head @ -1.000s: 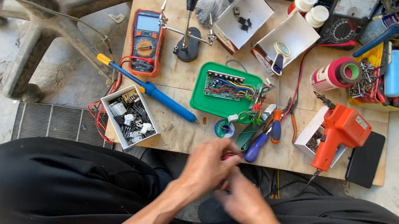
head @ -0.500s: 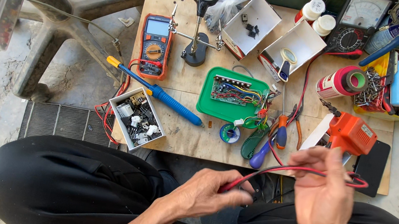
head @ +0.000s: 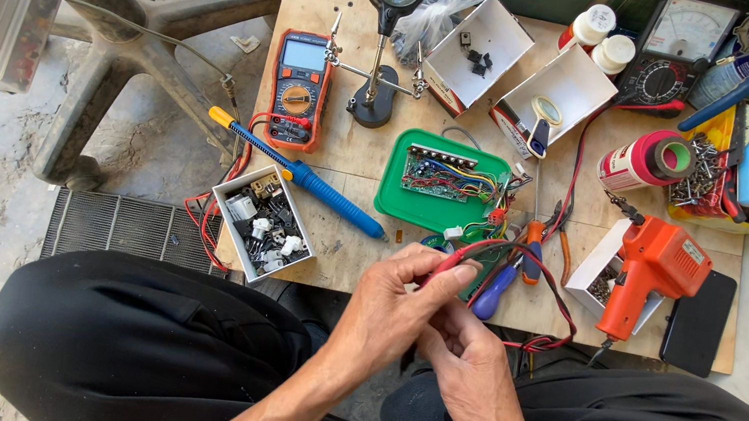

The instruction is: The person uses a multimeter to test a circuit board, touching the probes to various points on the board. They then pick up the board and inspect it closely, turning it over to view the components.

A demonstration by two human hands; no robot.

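- Left hand [head: 398,311] pinching red-and-black wires [head: 537,268] at bench [head: 327,10] front edge.
- Right hand [head: 475,369] closed just beneath, touching left; grip contents unclear.
- Green tray [head: 392,198] mid-bench.

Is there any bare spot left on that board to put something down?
Yes: bare wood between the blue iron and the green tray, below the magnifier stand. Another strip lies between the parts box and the left hand. The right side, around the orange gun and yellow tray, is crowded.
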